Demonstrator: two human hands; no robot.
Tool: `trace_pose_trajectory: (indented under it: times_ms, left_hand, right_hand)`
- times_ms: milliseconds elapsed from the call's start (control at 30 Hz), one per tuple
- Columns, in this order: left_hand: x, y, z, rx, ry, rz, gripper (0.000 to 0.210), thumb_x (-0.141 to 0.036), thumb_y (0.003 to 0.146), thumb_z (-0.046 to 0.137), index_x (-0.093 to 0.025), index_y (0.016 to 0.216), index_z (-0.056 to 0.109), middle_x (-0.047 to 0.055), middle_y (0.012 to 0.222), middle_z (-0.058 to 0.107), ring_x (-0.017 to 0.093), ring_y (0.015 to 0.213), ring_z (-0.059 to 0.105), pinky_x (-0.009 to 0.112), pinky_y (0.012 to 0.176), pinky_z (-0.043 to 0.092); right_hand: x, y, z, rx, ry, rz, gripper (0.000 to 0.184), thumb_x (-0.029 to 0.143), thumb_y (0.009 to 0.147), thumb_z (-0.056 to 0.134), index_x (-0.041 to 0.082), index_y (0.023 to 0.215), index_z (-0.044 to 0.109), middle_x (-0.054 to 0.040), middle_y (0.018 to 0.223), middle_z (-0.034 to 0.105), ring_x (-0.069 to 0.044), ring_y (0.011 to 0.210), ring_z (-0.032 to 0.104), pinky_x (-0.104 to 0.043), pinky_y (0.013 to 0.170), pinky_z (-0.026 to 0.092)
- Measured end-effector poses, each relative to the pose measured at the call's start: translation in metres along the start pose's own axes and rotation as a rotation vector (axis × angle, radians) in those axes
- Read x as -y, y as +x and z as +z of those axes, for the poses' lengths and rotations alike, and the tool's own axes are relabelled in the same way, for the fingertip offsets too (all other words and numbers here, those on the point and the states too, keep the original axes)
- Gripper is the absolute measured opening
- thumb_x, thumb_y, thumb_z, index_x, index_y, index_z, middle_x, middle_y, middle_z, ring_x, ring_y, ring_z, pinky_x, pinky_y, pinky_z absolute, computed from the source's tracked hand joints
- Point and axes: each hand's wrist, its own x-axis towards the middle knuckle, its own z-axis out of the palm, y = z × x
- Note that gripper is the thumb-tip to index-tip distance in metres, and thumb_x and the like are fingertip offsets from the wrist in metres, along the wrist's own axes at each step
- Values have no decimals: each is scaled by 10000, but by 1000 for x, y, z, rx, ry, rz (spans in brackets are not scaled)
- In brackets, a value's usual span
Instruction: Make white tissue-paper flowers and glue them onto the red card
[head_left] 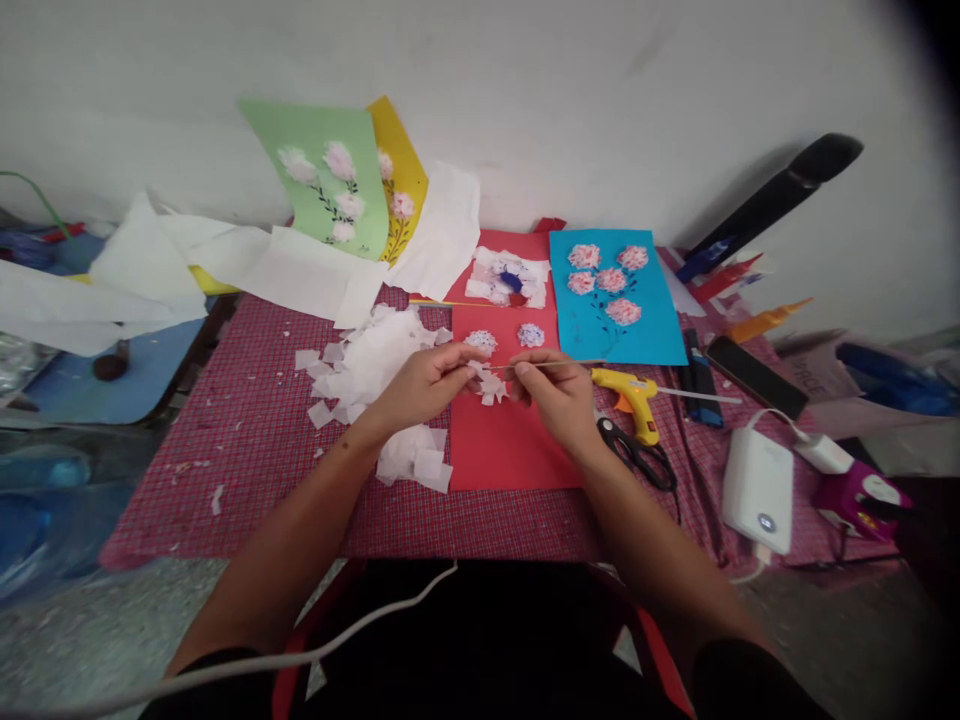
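Over a red sheet of paper (517, 450), my right hand (555, 400) pinches a thin stick (559, 363) that lies almost level. My left hand (439, 380) is closed at the stick's left end, its fingers on a small piece of white tissue paper (475, 372). Below the fingertips a cluster of tissue pieces (491, 388) rests on the red sheet. Two speckled tissue flowers (481, 342) stand on the sheet just beyond my hands. Left of it lies a heap of cut white tissue squares (375, 350), partly behind my left forearm.
A yellow glue gun (630, 398) and black scissors (637, 453) lie right of my right hand. Behind are a blue sheet with pink flowers (667, 310) and a paint-stained tissue pad (506, 278). A white power bank (759, 485) and phone (757, 377) sit farther right.
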Motion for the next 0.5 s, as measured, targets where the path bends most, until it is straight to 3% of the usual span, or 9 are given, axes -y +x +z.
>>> trace_pose_trajectory:
  times_ms: [133,267,400,500]
  left_hand:
    - [-5,0,1,-43,-163,-9,313,-329,978,638,-153,1235,671,72,1018,779,161,868,771,327,835,632]
    - [-11,-1,-2,-47,-307,-77,317,-339,901,746,-164,1142,637,35,895,771,143,756,756,274,709,610]
    - [-12,-2,0,13,-498,-207,328,-331,824,840,-169,1014,627,10,798,756,121,667,728,225,620,565]
    - [-8,-3,10,84,-584,-335,340,-343,788,889,-155,941,650,15,773,751,110,643,712,211,593,549]
  right_hand:
    - [6,3,-1,44,7,-16,237,472,913,730,235,918,728,-15,798,757,-122,568,606,-267,514,467]
    - [18,-6,-3,131,-43,-67,212,442,945,708,236,980,743,-2,756,726,-143,632,647,-280,572,517]
    - [29,-20,-10,186,-261,-239,154,349,984,680,249,1049,779,-39,892,776,-171,756,706,-317,684,568]
    - [28,-31,-13,110,-391,-386,112,283,968,683,261,992,791,-45,875,793,-187,740,716,-339,689,575]
